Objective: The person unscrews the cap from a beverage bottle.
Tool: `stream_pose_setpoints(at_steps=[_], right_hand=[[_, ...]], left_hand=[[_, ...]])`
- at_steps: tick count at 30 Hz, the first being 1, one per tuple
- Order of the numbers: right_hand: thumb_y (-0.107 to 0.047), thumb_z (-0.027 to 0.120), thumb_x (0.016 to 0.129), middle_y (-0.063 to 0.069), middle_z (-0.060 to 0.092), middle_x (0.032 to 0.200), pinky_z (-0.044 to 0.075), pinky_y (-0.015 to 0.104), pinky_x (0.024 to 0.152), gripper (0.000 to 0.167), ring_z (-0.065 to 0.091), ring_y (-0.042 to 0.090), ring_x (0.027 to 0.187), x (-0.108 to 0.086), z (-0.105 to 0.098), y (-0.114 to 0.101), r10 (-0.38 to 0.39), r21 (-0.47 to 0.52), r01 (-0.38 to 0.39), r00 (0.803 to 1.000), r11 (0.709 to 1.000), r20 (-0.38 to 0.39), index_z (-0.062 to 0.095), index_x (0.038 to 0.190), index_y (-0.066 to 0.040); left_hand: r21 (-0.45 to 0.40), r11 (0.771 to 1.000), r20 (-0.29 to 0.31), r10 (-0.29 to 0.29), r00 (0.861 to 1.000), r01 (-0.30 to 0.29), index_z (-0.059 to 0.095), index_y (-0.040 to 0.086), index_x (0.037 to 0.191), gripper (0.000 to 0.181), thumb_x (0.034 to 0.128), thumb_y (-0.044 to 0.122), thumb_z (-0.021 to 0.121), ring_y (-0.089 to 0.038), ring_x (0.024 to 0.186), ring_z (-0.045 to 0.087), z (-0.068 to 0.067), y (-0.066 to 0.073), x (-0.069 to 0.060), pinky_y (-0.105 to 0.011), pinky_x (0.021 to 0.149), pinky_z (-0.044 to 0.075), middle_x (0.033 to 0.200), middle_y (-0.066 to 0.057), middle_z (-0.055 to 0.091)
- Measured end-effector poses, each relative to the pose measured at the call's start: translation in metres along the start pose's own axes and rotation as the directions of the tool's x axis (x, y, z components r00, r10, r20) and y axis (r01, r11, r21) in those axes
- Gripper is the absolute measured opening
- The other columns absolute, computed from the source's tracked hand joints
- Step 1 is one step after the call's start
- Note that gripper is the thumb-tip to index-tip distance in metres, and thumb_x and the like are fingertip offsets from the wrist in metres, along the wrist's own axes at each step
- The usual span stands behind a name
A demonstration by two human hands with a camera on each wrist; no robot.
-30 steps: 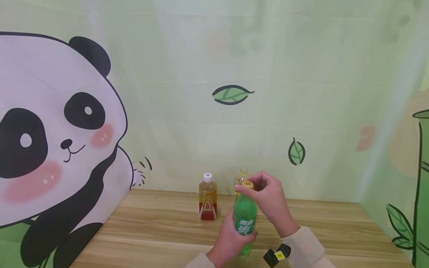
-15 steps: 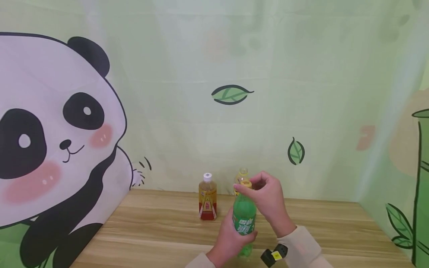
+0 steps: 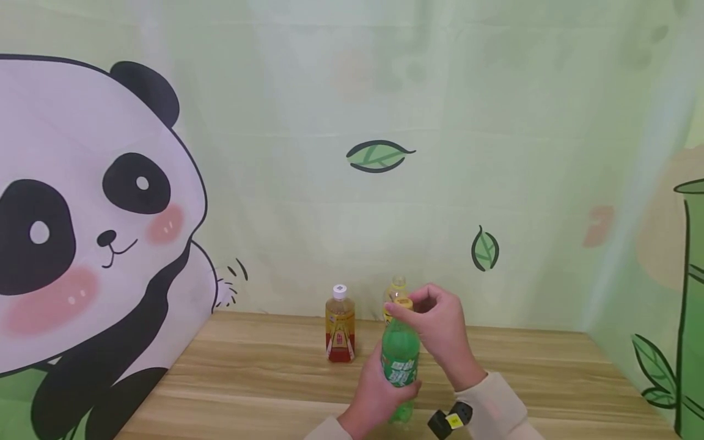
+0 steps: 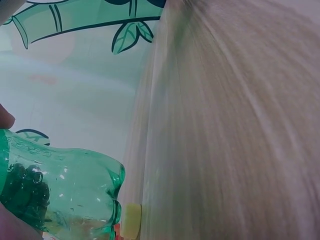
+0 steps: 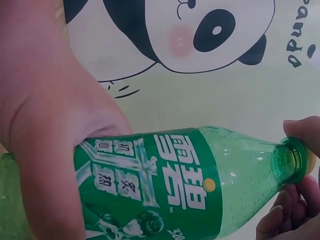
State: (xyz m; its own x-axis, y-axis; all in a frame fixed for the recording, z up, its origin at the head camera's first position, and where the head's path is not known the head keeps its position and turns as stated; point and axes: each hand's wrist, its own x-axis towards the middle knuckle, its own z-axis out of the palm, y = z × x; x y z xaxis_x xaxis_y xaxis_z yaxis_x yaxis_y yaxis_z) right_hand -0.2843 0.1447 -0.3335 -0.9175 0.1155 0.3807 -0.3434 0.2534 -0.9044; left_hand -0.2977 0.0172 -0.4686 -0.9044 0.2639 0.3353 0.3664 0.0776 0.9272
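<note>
The person's left hand wraps its fingers around the lower half of a see-through green plastic bottle. The right hand comes in from the side, with its thumb and fingers pinching the round yellow cap on top. The bottle stands nearly straight up between both hands, over the wood-grain counter. Right behind it, a clear bottle with yellow on it is partly hidden. A white-capped bottle of brown drink stands near, to the left. The green bottle is smooth, with a narrow neck and bumpy bottom.
</note>
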Motion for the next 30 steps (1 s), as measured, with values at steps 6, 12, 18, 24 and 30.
stream_pose_setpoints(at_steps=[6, 12, 18, 24, 30], right_hand=[[-0.03, 0.093, 0.074, 0.007, 0.065, 0.083, 0.053, 0.025, 0.066, 0.039, 0.059, 0.021, 0.078, 0.001, -0.002, 0.0, -0.007, 0.007, 0.006, 1.0, 1.0, 0.029, 0.068, 0.09, -0.004], [-0.027, 0.09, 0.078, 0.008, 0.068, 0.087, 0.055, 0.024, 0.065, 0.034, 0.061, 0.02, 0.078, 0.004, -0.005, 0.002, -0.023, 0.029, 0.02, 0.995, 0.999, 0.093, 0.073, 0.096, -0.004], [-0.026, 0.088, 0.081, 0.009, 0.07, 0.09, 0.055, 0.024, 0.066, 0.033, 0.062, 0.018, 0.078, 0.007, -0.008, 0.003, -0.045, 0.037, 0.039, 0.986, 0.999, 0.161, 0.075, 0.101, -0.004], [-0.025, 0.084, 0.086, 0.007, 0.07, 0.092, 0.057, 0.027, 0.07, 0.032, 0.061, 0.017, 0.08, 0.008, -0.01, 0.004, -0.053, 0.058, 0.041, 0.974, 0.997, 0.218, 0.076, 0.11, -0.006], [-0.023, 0.077, 0.092, 0.001, 0.07, 0.096, 0.058, 0.027, 0.077, 0.032, 0.063, 0.013, 0.085, 0.008, -0.011, 0.008, -0.053, 0.099, 0.027, 0.961, 0.995, 0.27, 0.073, 0.119, -0.006]], left_hand=[[0.006, 1.0, 0.007, -0.026, 1.0, 0.026, 0.046, 0.024, 0.137, 0.07, 0.0795, 0.015, 0.084, -0.012, 0.105, 0.064, -0.002, 0.003, 0.0, -0.026, 0.092, 0.053, 0.119, 0.004, 0.066], [-0.001, 1.0, 0.005, 0.002, 1.0, -0.002, 0.047, 0.023, 0.136, 0.069, 0.0788, 0.014, 0.085, -0.012, 0.103, 0.065, -0.002, 0.002, -0.001, -0.025, 0.091, 0.054, 0.117, 0.002, 0.066], [-0.007, 1.0, -0.007, 0.011, 1.0, -0.011, 0.047, 0.023, 0.136, 0.07, 0.0779, 0.013, 0.084, -0.012, 0.102, 0.065, -0.002, 0.003, -0.001, -0.026, 0.09, 0.055, 0.116, 0.002, 0.066], [0.004, 1.0, -0.027, 0.027, 0.999, -0.027, 0.047, 0.019, 0.136, 0.07, 0.0773, 0.013, 0.085, -0.011, 0.1, 0.065, -0.003, 0.001, -0.001, -0.026, 0.089, 0.056, 0.114, 0.001, 0.067], [-0.004, 1.0, -0.021, 0.027, 0.999, -0.027, 0.047, 0.019, 0.136, 0.07, 0.0778, 0.014, 0.084, -0.011, 0.101, 0.064, -0.003, 0.002, -0.001, -0.026, 0.09, 0.055, 0.115, 0.0, 0.067]])
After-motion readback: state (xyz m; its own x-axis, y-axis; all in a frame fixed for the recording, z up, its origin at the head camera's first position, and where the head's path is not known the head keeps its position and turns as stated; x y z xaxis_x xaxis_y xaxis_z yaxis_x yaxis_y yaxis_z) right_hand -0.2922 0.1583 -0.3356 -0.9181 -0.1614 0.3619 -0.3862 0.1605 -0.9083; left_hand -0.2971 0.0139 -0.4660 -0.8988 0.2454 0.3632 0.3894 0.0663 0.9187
